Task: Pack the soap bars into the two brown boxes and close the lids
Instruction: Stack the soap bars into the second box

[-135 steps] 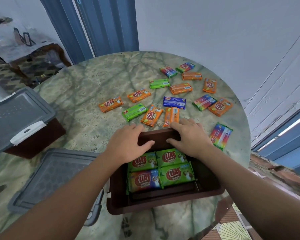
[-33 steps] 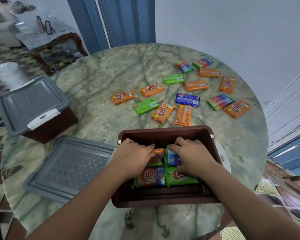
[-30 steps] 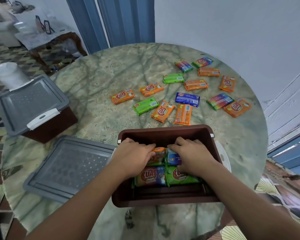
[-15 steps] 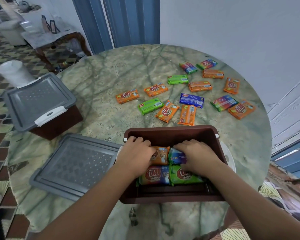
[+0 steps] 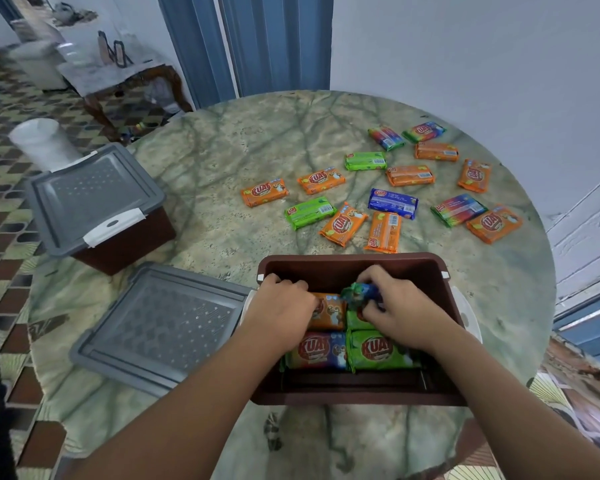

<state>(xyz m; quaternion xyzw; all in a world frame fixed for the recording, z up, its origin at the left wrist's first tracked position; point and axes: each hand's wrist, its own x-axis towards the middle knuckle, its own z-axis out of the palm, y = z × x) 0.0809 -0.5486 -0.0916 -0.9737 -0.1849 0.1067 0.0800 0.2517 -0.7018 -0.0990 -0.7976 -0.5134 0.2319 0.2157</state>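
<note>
An open brown box (image 5: 347,263) stands at the table's near edge with several wrapped soap bars in it. Both hands are down inside it. My left hand (image 5: 281,310) presses on an orange soap bar (image 5: 328,311) in the back row. My right hand (image 5: 400,310) grips a blue-green soap bar (image 5: 359,292), tilted up above a green bar. Several loose soap bars (image 5: 392,202) lie scattered on the table beyond the box. The box's grey lid (image 5: 160,323) lies flat to its left. A second brown box (image 5: 125,240) with its grey lid on sits at the far left.
The round marble table (image 5: 222,161) drops off close behind the near box and at the right. A white cylinder (image 5: 44,143) stands behind the lidded box. A wall and blue door frame lie beyond the table; a side table stands at the back left.
My right hand has lifted and tilted the blue-green bar at the back of the box. My left hand stays on the orange bar. The camera has shifted slightly.
</note>
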